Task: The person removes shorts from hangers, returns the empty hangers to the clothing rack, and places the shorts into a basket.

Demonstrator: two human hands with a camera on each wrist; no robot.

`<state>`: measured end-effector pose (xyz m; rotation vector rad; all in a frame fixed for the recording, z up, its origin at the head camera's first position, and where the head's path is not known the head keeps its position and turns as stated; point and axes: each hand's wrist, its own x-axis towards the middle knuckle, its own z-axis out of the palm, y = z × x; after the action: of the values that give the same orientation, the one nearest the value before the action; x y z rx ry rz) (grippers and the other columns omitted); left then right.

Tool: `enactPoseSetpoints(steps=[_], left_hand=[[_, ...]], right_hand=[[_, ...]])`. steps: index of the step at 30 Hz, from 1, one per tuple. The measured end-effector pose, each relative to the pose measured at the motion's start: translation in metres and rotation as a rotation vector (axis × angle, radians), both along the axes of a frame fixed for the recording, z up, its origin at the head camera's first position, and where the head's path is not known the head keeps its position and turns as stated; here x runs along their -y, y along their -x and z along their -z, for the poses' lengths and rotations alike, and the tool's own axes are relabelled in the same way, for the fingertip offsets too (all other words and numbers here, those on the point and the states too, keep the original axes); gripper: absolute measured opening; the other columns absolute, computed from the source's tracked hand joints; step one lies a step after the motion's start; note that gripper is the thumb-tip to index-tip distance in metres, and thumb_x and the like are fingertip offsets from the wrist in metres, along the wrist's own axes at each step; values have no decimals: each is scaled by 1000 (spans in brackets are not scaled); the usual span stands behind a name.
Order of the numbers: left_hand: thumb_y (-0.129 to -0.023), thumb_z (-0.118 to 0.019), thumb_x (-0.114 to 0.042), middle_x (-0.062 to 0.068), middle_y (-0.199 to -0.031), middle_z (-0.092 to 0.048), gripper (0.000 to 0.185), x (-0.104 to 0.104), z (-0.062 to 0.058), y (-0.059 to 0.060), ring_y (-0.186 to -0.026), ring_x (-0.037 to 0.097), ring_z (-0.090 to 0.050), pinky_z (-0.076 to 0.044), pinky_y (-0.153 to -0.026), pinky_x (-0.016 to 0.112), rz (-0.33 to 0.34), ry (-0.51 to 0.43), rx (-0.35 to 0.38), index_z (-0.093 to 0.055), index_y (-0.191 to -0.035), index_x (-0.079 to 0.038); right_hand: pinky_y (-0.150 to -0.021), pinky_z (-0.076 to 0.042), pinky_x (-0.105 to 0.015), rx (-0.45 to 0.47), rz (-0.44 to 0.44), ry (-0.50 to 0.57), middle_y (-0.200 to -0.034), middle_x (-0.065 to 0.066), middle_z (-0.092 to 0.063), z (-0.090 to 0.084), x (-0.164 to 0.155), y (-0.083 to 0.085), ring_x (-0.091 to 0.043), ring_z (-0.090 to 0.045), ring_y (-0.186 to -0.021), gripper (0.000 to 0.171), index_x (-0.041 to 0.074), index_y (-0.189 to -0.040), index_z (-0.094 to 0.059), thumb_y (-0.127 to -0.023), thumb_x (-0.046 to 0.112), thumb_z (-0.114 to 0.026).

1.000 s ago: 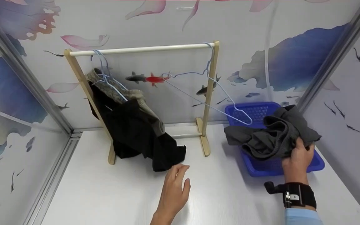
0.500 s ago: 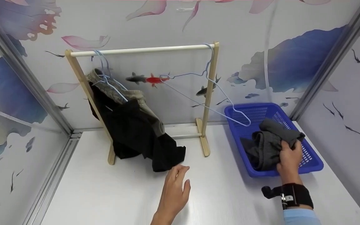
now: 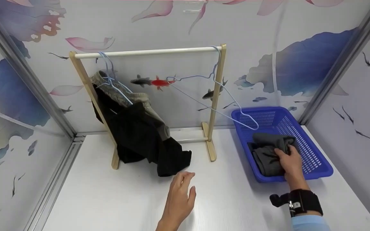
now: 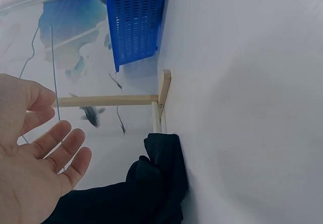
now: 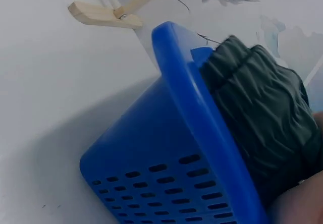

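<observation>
Loosely crumpled grey garment [image 3: 268, 152] fills blue basket [image 3: 313, 150].

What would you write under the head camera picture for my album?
Right hand grips a grey garment in the blue basket, left hand open near the black garment on the rack.

A broad strip of white table [image 3: 114, 199] lies open in front of the wooden rack [image 3: 217, 96], with room to pass on either side of the left hand [image 3: 179, 199], which hovers with fingers spread. Dark clothes [image 3: 140, 134] hang from the rack's left end and spill onto the table, blocking that side. A blue wire hanger [image 3: 210, 96] slants from the rail toward the blue basket [image 3: 313, 150], appearing to cross above its rear rim. Inside the basket the grey garment [image 3: 267, 154], gripped by the right hand [image 3: 289, 163], fills the near half; walls close in behind and to both sides.
</observation>
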<state>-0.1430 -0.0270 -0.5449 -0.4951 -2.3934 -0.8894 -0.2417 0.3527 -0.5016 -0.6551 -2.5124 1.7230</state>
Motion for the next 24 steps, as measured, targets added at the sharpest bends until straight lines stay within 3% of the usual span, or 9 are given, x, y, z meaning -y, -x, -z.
enactPoseSetpoints(steps=[5, 9, 15, 24], left_hand=[[-87, -74, 3, 3, -119, -60, 40, 0, 1, -2, -105, 17, -58, -52, -91, 38, -2, 11, 42, -67, -126, -4], [-89, -72, 1, 3, -121, -60, 39, 0, 1, -3, -105, 17, -58, -52, -91, 39, -4, 19, 91, -67, -127, -5], [-90, -72, 0, 3, -122, -59, 39, 0, 0, -4, -104, 16, -57, -51, -91, 40, -6, 24, 118, -66, -128, -6], [-90, -72, 0, 3, -123, -60, 39, -1, -2, -5, -106, 17, -58, -52, -92, 40, -12, 37, 102, -66, -128, -6]], right_hand=[[-124, -14, -61, 97, -142, -135, -166, -34, 6, -9, -1, 0, -52, -4, -154, 84, -5, -161, 8, -109, 35, -44], [-123, -9, -65, 173, -275, -274, -162, -39, 12, -18, 0, -4, -57, 2, -151, 91, -9, -156, 18, -110, 48, -35], [-117, -19, -71, 199, -408, -488, -156, -49, -1, -36, 6, -14, -65, -10, -145, 99, -21, -152, 8, -108, 58, -32], [-112, -29, -71, 210, -466, -626, -151, -53, -14, -62, 17, -28, -67, -23, -139, 91, -24, -151, -1, -109, 42, -45]])
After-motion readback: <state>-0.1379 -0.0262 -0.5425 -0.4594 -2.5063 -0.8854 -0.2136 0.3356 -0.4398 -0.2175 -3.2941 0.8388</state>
